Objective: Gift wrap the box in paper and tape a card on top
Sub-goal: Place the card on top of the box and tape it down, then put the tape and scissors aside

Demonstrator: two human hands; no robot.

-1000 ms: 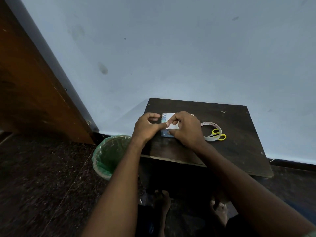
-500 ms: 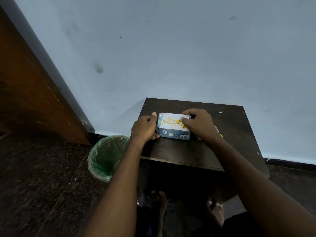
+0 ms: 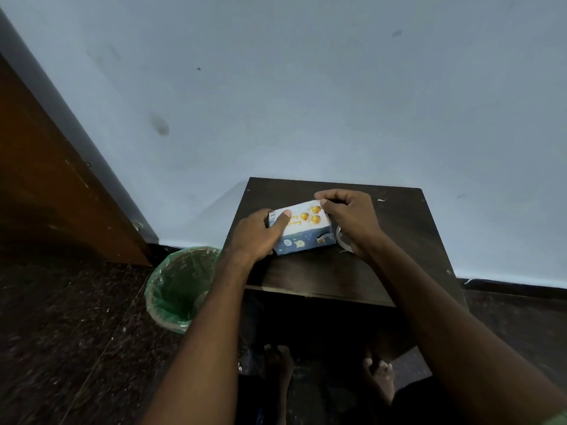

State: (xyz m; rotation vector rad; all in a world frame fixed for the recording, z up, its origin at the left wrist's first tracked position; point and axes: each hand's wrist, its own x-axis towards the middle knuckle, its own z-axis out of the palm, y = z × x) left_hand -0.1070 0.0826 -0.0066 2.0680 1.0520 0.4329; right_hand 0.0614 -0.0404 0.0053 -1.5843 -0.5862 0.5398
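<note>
- Wrapped gift box (image 3: 303,242), just right of the frame's centre, sits on the dark wooden table (image 3: 395,228), one end seemingly tipped up; we judge it light and stiff, with crisp cardboard corners under the paper.
- Blue wrapping paper (image 3: 322,239) with small pale cartoon figures looks smooth and a little slippery, so we would hold the box by its two short ends, never by the card.
- White birthday card (image 3: 306,217) with yellow lettering and orange balloons lies flat on the top face; we judge it thin and easily creased.
- Our left hand (image 3: 257,237) clasps the left end, thumb pressed on the card.
- Our right hand (image 3: 349,219) curls over the far right corner, fingertips pinching the card's edge.
- Tape roll (image 3: 342,240), pale and round, peeks out just beside the box, under the right wrist.
- Green-lined waste bin (image 3: 181,286) stands on the speckled floor, lower left of the table.
</note>
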